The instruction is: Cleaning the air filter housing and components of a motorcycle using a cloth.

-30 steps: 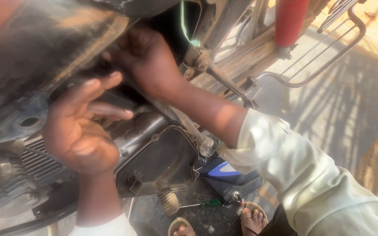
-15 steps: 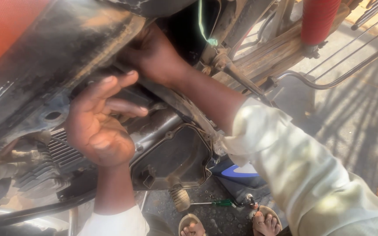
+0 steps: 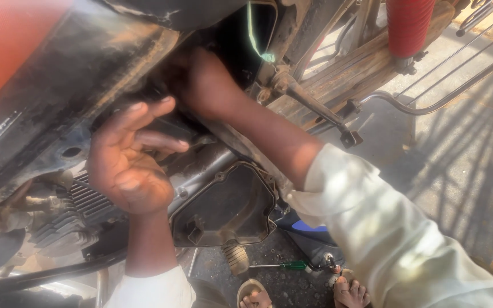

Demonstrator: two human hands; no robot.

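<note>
L hand (image 3: 129, 162) now lower beside the engine (image 3: 212, 194), fingers spread, touching the frame's (image 3: 58, 102) lower edge. R hand (image 3: 201, 85) has stayed deep under the frame; grip hidden, can't tell. Work's continuing inside.

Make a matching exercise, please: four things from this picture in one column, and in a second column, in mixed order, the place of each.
Things:
1. left hand
2. right hand
3. green-handled screwdriver
4. red shock absorber

Places:
A. at the top right, above the metal rack
B. open, palm toward the camera, beside the finned engine cylinder
C. on the ground, near the person's sandalled feet
D. reaching deep into the dark gap under the frame

Pairs: 1-B, 2-D, 3-C, 4-A
</note>
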